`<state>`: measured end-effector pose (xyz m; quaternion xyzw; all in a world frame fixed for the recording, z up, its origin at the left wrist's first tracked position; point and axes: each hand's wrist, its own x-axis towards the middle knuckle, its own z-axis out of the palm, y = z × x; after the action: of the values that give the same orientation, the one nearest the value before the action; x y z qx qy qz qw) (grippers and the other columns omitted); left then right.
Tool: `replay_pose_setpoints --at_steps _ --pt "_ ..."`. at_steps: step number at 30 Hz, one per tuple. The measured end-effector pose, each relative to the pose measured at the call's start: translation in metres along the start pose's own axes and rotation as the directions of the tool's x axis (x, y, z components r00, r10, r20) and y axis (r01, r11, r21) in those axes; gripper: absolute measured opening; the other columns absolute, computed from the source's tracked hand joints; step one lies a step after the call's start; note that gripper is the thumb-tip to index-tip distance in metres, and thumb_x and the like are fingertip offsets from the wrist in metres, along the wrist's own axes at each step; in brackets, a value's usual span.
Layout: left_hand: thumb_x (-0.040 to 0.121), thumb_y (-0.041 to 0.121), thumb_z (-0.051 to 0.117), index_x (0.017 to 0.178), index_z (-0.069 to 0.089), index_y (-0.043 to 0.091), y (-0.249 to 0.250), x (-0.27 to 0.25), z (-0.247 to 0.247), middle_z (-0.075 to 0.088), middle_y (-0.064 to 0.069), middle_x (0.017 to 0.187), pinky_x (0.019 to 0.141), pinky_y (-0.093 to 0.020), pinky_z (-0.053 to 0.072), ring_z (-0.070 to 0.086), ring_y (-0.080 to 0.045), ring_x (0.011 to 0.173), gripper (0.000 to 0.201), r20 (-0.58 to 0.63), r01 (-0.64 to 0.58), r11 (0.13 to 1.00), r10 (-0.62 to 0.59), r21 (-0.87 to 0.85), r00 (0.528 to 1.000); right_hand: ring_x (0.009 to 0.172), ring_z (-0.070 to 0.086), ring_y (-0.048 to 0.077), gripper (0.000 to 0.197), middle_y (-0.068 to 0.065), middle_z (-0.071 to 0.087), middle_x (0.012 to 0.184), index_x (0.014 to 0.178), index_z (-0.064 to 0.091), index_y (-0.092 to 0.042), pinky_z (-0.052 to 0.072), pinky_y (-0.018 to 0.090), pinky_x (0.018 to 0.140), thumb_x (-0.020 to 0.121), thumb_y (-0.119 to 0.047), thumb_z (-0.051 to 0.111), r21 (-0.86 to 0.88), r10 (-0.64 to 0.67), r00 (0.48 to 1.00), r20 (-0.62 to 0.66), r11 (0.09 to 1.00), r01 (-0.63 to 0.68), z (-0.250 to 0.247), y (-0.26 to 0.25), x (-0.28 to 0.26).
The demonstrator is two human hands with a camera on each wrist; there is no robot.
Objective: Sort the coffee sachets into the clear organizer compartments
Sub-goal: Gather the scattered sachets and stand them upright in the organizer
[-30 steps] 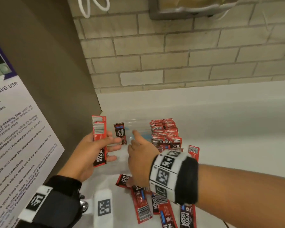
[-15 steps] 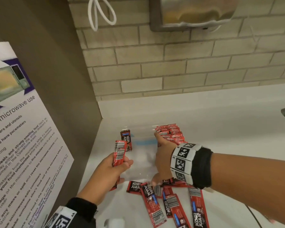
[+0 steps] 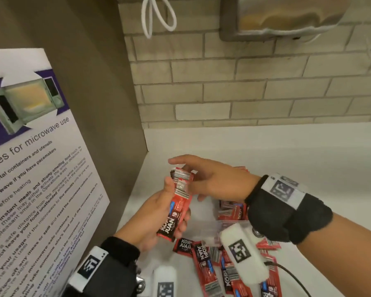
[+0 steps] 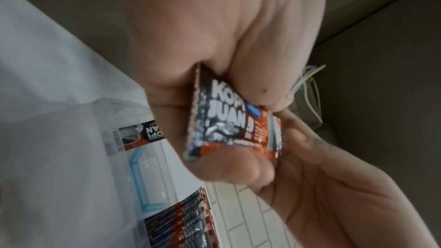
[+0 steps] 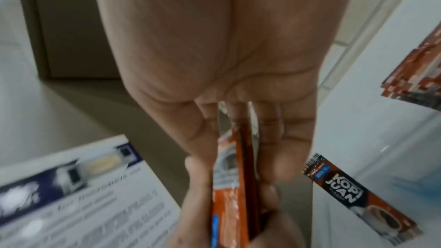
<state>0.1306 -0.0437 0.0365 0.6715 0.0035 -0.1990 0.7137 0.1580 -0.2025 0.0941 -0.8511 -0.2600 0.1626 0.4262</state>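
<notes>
My left hand (image 3: 176, 203) grips a small stack of red and black Kopi Juan sachets (image 3: 169, 228) upright above the white counter (image 3: 308, 168). The right hand (image 3: 193, 174) reaches across from the right, and its straight fingers (image 5: 238, 120) touch the stack's top end (image 5: 229, 176). The clear organizer (image 3: 204, 229) stands just behind both hands. One of its compartments holds a packed row of sachets (image 4: 176, 220), and a single sachet (image 5: 358, 195) stands in another. Loose sachets (image 3: 212, 264) lie on the counter below my right wrist. In the left wrist view the held stack (image 4: 229, 120) sits between thumb and fingers.
A brown side panel with a microwave-use poster (image 3: 41, 168) closes off the left. The brick wall (image 3: 244, 93) rises behind the counter, with a metal dispenser (image 3: 287, 18) and a white cord loop (image 3: 159, 18) above. A black cable (image 3: 291, 275) trails at the lower right.
My right hand left the organizer and moved left to the top of the held stack. The left hand still holds the sachets and has turned them more upright.
</notes>
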Motion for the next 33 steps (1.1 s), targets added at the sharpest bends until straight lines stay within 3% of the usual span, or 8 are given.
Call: replay_pose_setpoints --at_steps 4,6,9,13,18,25,29,33 --pt "0.083 0.063 0.035 0.102 0.061 0.012 0.005 0.003 0.003 0.069 -0.007 0.077 0.054 -0.027 0.052 0.067 -0.02 0.063 0.061 0.054 -0.037 0.994 0.031 0.105 0.998 0.079 0.058 0.016 0.03 0.003 0.055 0.103 0.112 0.058 -0.012 0.054 0.029 0.064 0.085 -0.001 0.057 -0.269 -0.074 0.997 -0.025 0.961 0.065 -0.007 -0.002 0.006" --pt "0.096 0.037 0.044 0.113 0.059 0.024 0.009 0.004 0.003 0.071 0.002 0.09 0.065 -0.022 0.05 0.068 -0.011 0.08 0.026 0.022 -0.156 0.954 0.155 0.255 0.988 0.074 0.055 0.008 0.025 0.001 0.056 0.097 0.107 0.059 -0.011 0.049 0.016 0.064 0.084 -0.002 0.057 -0.334 -0.099 0.993 -0.062 0.94 0.073 -0.016 -0.005 0.006" --pt "0.093 0.005 0.045 0.109 0.045 0.044 0.014 0.014 0.008 0.058 0.001 0.111 0.083 -0.028 0.047 0.058 -0.01 0.099 0.041 0.06 -0.287 0.829 0.295 0.479 0.953 0.079 0.05 0.007 0.028 0.001 0.053 0.102 0.113 0.053 -0.011 0.04 0.011 0.067 0.086 -0.002 0.052 -0.464 -0.139 0.985 -0.1 0.882 0.078 -0.022 -0.006 0.008" --pt "0.093 0.0 0.044 0.115 0.037 0.021 0.018 0.039 0.021 0.057 -0.008 0.11 0.08 -0.03 0.045 0.055 -0.018 0.099 0.031 -0.003 -0.275 0.716 0.361 0.642 0.932 0.069 0.045 0.004 0.042 -0.008 0.045 0.086 0.126 0.037 -0.011 0.036 0.01 0.059 0.088 0.0 0.049 -0.493 -0.15 0.976 -0.157 0.868 0.055 -0.016 0.002 0.011" --pt "0.092 0.001 0.046 0.12 0.049 0.009 0.002 0.084 0.029 0.058 -0.01 0.117 0.095 -0.036 0.046 0.055 -0.023 0.109 0.03 -0.061 -0.15 0.727 0.255 0.67 0.965 0.095 0.049 0.009 0.056 -0.001 0.043 0.12 0.135 0.029 -0.021 0.036 0.005 0.063 0.089 -0.021 0.06 -0.329 -0.062 0.919 -0.39 0.941 -0.076 -0.034 0.024 -0.007" --pt "0.088 0.003 0.042 0.108 0.051 0.0 -0.019 0.12 0.047 0.048 -0.02 0.117 0.095 -0.044 0.042 0.048 -0.037 0.112 0.022 -0.246 0.051 0.558 0.281 0.828 0.928 0.088 0.056 0.009 0.034 -0.004 0.052 0.114 0.121 0.044 -0.022 0.046 0.022 0.071 0.091 -0.022 0.058 0.107 0.186 0.686 -0.704 0.982 -0.156 -0.048 0.074 -0.05" --pt "0.09 0.004 0.046 0.118 0.049 0.003 -0.023 0.123 0.054 0.047 -0.017 0.123 0.094 -0.043 0.043 0.048 -0.035 0.114 0.028 -0.223 0.04 0.503 0.311 0.864 0.924 0.099 0.057 0.023 0.027 0.001 0.056 0.111 0.115 0.048 -0.021 0.048 0.044 0.088 0.09 -0.026 0.057 0.325 0.409 0.589 -0.697 0.912 -0.249 -0.035 0.113 -0.064" --pt "0.088 -0.001 0.048 0.119 0.048 0.003 -0.023 0.125 0.053 0.05 -0.017 0.12 0.093 -0.037 0.044 0.051 -0.031 0.111 0.031 -0.204 -0.009 0.521 0.351 0.853 0.914 0.095 0.057 0.022 0.024 0.004 0.057 0.108 0.114 0.048 -0.019 0.048 0.037 0.076 0.092 -0.024 0.056 0.495 0.539 0.587 -0.603 0.831 -0.254 -0.016 0.133 -0.068"
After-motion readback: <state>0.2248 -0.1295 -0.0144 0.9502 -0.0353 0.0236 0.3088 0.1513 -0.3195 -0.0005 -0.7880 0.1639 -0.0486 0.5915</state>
